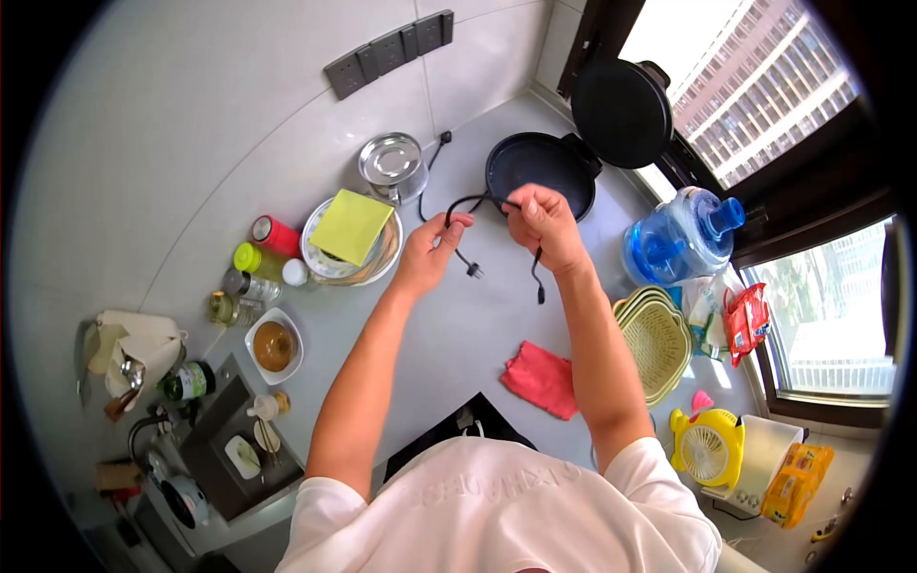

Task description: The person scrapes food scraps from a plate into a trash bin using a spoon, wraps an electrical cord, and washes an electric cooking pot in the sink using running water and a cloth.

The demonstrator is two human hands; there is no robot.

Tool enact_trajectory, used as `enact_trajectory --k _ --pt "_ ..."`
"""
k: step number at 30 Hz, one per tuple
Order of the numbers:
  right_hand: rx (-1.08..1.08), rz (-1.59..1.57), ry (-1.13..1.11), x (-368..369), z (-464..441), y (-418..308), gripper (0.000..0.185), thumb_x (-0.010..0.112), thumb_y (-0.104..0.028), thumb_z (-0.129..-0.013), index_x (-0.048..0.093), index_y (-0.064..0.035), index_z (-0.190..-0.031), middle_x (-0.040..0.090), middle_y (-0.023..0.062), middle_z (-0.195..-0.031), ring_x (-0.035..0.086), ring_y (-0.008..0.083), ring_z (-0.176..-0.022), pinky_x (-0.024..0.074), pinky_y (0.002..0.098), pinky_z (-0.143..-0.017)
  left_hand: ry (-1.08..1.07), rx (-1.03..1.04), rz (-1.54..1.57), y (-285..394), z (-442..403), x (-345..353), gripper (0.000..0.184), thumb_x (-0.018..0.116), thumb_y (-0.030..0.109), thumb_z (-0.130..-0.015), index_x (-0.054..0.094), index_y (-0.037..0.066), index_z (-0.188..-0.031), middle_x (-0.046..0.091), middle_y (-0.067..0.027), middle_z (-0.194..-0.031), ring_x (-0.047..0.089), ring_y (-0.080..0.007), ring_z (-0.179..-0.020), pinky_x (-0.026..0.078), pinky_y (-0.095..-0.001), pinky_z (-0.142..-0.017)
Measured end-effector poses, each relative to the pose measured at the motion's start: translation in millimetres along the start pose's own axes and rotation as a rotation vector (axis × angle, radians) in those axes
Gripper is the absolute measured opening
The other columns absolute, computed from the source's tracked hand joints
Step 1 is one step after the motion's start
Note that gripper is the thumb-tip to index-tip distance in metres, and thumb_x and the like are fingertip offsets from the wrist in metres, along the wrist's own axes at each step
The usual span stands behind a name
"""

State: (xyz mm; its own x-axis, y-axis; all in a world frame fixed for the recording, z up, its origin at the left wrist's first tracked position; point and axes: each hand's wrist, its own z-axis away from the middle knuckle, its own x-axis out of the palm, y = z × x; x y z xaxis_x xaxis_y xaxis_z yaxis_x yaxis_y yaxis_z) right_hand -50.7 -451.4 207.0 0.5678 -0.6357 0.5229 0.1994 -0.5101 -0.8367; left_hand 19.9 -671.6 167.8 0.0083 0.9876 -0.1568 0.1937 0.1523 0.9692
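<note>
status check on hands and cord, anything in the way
Left hand and right hand pinching black power cord. Pronged plug and connector dangling. No obstruction seen between hands; red cloth lies apart on countertop.

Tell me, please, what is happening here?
A person holds a black cord above the grey counter, gripping it with the left hand and the right hand. Its plug and other end hang loose, connected to nothing. Beyond the hands stands a black pan with its lid open; a red cloth lies nearer.

pale tiled wall point(210, 124); grey countertop point(458, 344); dark-framed windows point(750, 86), bright daylight outside.
</note>
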Motion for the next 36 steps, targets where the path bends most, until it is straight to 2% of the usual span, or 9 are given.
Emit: enact_trajectory --k 5,10,17,19,23,26,29,32,36 --pt "-0.128 -0.207 0.002 72.8 -29.1 -2.4 0.018 0.066 -0.022 -0.099 0.066 -0.0037 -0.101 0.042 -0.0049 -0.056 0.034 0.0063 -0.048 0.0236 0.0239 -0.046 -0.055 -0.154 0.175 32.0 48.1 -17.9 0.038 0.051 0.034 -0.108 0.065 0.002 -0.124 0.070 -0.0041 -0.117 0.063 -0.0151 -0.114 0.046 -0.0302 -0.101" --pt "-0.152 -0.182 -0.081 160.5 -30.3 33.4 0.015 0.059 0.006 -0.088 0.064 0.0002 -0.101 0.044 -0.0065 -0.058 0.031 0.0042 -0.046 0.0234 0.0241 -0.044 0.079 -0.215 0.223 38.1 118.1 -46.2 0.044 0.052 0.034 -0.107 0.058 0.004 -0.138 0.067 -0.0058 -0.123 0.061 -0.0139 -0.116 0.047 -0.0286 -0.100" --pt "0.135 -0.313 -0.213 314.2 -5.1 77.5 0.007 0.056 -0.001 -0.092 0.062 -0.0038 -0.094 0.038 -0.0060 -0.058 0.027 0.0051 -0.046 0.0234 0.0254 -0.044 0.103 -0.141 -0.051 85.5 253.7 -114.5 0.036 0.049 0.026 -0.109 0.058 0.008 -0.139 0.067 -0.0038 -0.116 0.059 -0.0139 -0.106 0.047 -0.0301 -0.096" --pt "0.214 -0.319 -0.278 357.7 3.7 107.9 0.008 0.061 -0.008 -0.096 0.064 -0.0041 -0.102 0.043 -0.0046 -0.060 0.035 0.0056 -0.050 0.0283 0.0243 -0.047 0.207 -0.185 -0.033 112.4 300.7 -134.6 0.030 0.048 0.028 -0.109 0.062 0.004 -0.122 0.065 -0.0026 -0.110 0.059 -0.0126 -0.100 0.050 -0.0311 -0.089" --pt "0.184 0.222 -0.509 453.1 55.5 174.8 0.056 0.070 -0.026 -0.096 0.049 -0.0012 -0.141 0.062 0.0027 -0.103 0.057 0.0099 -0.094 0.0477 0.0268 -0.082 0.648 -0.133 0.281 107.2 425.4 -175.4 0.028 0.049 0.032 -0.108 0.062 0.007 -0.111 0.063 -0.0015 -0.106 0.060 -0.0127 -0.096 0.051 -0.0323 -0.086" --pt "0.329 0.418 -0.891 506.7 124.1 231.0 0.065 0.074 -0.025 -0.094 0.044 -0.0021 -0.147 0.066 0.0086 -0.115 0.061 0.0186 -0.112 0.0480 0.0314 -0.100 0.946 -0.122 0.419 118.3 533.6 -205.3 0.027 0.050 0.031 -0.108 0.062 0.008 -0.116 0.062 -0.0015 -0.104 0.061 -0.0130 -0.096 0.053 -0.0326 -0.083" --pt "0.245 0.526 -1.218 565.6 201.5 290.7 0.056 0.071 -0.015 -0.096 0.048 -0.0028 -0.144 0.067 0.0052 -0.106 0.063 0.0132 -0.101 0.0514 0.0286 -0.088 1.053 -0.062 0.467 138.9 646.3 -231.7 0.027 0.051 0.030 -0.108 0.062 0.007 -0.118 0.063 -0.0020 -0.103 0.062 -0.0133 -0.097 0.054 -0.0328 -0.081" --pt "0.490 0.488 -1.180 634.1 267.8 327.9 0.038 0.068 -0.013 -0.098 0.059 -0.0020 -0.133 0.062 -0.0014 -0.088 0.056 0.0071 -0.077 0.0485 0.0249 -0.072 1.218 0.043 0.498 156.6 747.2 -245.4 0.023 0.055 0.024 -0.106 0.063 0.006 -0.117 0.062 -0.0021 -0.101 0.061 -0.0146 -0.092 0.052 -0.0337 -0.083" --pt "0.594 0.496 -1.300 714.2 331.7 376.2 0.028 0.068 -0.013 -0.097 0.068 -0.0026 -0.123 0.062 -0.0037 -0.083 0.056 0.0064 -0.074 0.0481 0.0238 -0.070 1.460 0.249 0.645 180.5 861.6 -261.5 0.018 0.052 0.023 -0.106 0.059 0.007 -0.113 0.058 -0.0020 -0.093 0.056 -0.0164 -0.085 0.049 -0.0351 -0.081"
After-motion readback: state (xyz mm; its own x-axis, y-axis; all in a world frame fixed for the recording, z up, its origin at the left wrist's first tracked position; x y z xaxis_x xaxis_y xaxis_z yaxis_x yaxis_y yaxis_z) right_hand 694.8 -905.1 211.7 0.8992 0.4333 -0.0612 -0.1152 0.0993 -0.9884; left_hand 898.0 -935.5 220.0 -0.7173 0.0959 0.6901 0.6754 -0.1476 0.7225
